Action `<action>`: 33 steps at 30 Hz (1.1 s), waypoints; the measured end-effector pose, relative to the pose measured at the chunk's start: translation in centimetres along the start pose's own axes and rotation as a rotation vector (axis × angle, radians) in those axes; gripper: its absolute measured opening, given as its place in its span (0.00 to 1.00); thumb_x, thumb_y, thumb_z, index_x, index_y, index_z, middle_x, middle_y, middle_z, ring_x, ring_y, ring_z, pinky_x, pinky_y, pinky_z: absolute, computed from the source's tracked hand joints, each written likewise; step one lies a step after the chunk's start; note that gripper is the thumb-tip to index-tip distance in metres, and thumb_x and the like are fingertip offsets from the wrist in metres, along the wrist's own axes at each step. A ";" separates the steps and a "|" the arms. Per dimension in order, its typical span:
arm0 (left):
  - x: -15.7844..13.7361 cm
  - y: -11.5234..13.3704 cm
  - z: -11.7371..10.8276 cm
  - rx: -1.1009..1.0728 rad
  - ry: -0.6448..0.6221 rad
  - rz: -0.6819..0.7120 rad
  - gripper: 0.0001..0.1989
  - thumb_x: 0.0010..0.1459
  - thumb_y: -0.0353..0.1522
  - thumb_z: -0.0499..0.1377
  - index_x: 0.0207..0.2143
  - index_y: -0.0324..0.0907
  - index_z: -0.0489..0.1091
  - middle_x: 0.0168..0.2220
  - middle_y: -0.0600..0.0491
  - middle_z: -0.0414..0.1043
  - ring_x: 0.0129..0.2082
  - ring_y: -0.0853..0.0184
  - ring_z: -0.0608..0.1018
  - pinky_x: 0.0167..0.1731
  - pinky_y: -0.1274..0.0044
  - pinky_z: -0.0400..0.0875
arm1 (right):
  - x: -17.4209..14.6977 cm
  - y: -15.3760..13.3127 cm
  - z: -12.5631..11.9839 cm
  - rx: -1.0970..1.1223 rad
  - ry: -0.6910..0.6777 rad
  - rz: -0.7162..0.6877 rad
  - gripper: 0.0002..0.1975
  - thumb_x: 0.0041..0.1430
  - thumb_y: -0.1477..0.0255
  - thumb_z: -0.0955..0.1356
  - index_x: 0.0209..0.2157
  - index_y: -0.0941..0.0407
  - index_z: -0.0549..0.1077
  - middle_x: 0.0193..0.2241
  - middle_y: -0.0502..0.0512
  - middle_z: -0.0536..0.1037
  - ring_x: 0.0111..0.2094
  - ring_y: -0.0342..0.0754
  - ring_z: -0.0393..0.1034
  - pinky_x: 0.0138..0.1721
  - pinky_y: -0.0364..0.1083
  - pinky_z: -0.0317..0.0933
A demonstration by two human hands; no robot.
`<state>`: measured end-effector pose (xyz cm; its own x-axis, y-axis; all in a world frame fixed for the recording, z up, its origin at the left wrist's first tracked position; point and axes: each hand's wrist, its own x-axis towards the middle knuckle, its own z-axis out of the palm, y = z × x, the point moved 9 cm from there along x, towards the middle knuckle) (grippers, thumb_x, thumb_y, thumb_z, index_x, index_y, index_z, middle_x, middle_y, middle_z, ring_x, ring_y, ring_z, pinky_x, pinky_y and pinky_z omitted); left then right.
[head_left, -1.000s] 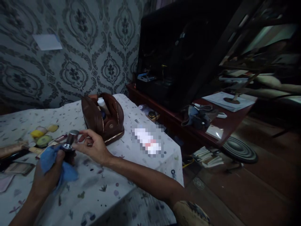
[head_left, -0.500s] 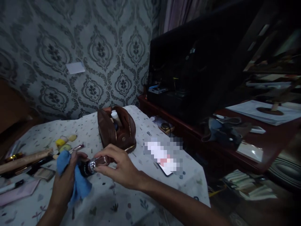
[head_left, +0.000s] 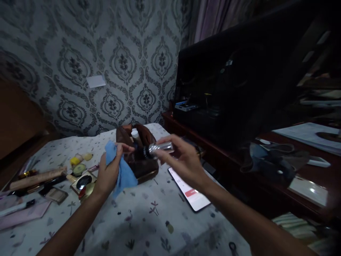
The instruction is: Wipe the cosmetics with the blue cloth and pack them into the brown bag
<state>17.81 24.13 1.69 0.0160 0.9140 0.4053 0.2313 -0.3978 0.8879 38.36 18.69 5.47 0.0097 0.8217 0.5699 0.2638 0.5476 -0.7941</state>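
My left hand (head_left: 111, 167) is closed on a blue cloth (head_left: 125, 179), whose loose end hangs down over the patterned white cover. In front of the brown zip bag (head_left: 145, 167), my right hand (head_left: 183, 156) grips a small bottle-like item (head_left: 161, 147), shiny silver with a dark end pointing left; its exact kind is unclear. A gap separates this dark end from the cloth. The bag stands unzipped, with a white-capped tube (head_left: 135, 134) upright inside. Below my right hand lies a phone (head_left: 190, 192) with its screen lit.
Cosmetics lie to the left: a round dark-topped compact (head_left: 84, 182), a long beige tube (head_left: 37, 177), a pink packet (head_left: 26, 215) and a yellow item (head_left: 75, 160). A large black television (head_left: 226, 81) stands on the dark red cabinet (head_left: 279, 170) at right.
Both hands have moved right and a little up. The silver item has come away from the cloth and is now before the bag. More of the compact and the phone shows.
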 end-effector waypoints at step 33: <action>-6.1 -3.8 3.8 1.149 -0.506 0.786 0.46 0.40 0.13 0.48 0.64 0.43 0.60 0.68 0.49 0.55 0.68 0.53 0.56 0.40 0.72 0.79 | 13.5 11.5 12.1 -1.203 -0.814 0.016 0.20 0.54 0.79 0.71 0.50 0.64 0.75 0.48 0.67 0.79 0.48 0.54 0.75 0.43 0.42 0.66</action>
<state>20.50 20.34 -4.99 0.7722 0.5252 0.3576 0.6238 -0.7334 -0.2702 29.89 37.97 1.45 -0.4114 0.9107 -0.0379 0.9063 0.4132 0.0890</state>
